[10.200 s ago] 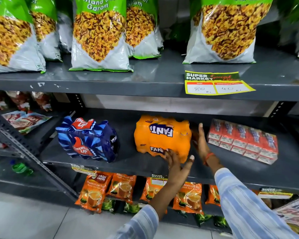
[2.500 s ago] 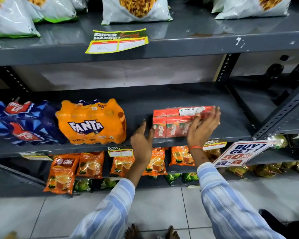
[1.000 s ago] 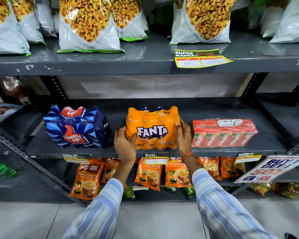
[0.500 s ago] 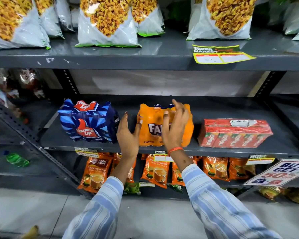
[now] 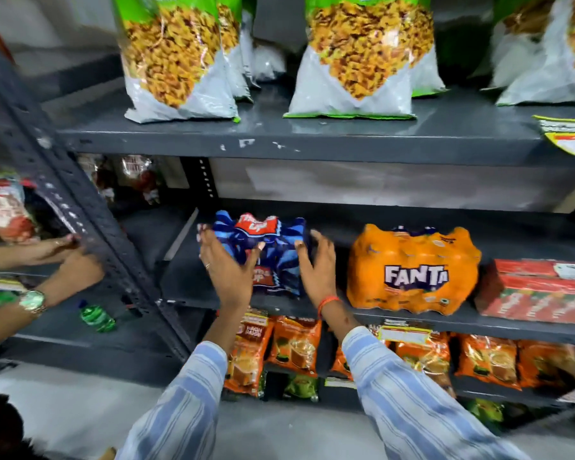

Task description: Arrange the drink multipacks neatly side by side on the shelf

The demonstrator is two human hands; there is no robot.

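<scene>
Two hands are reaching forward to the blue multipack (image 5: 273,257) on the middle shelf (image 5: 412,318): the left hand (image 5: 228,272) and right hand (image 5: 316,267) are flanking it, palms inward, fingers spread and released, not clearly gripping. The pack is facing outward, long axis along the shelf. A gap is separating it from the Fanta multipack (image 5: 412,270); bare shelf is lying to its left.

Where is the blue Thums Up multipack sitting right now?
In the head view, the blue Thums Up multipack is on the middle shelf, left of the orange Fanta multipack, with the left hand and right hand open on either side.
</scene>
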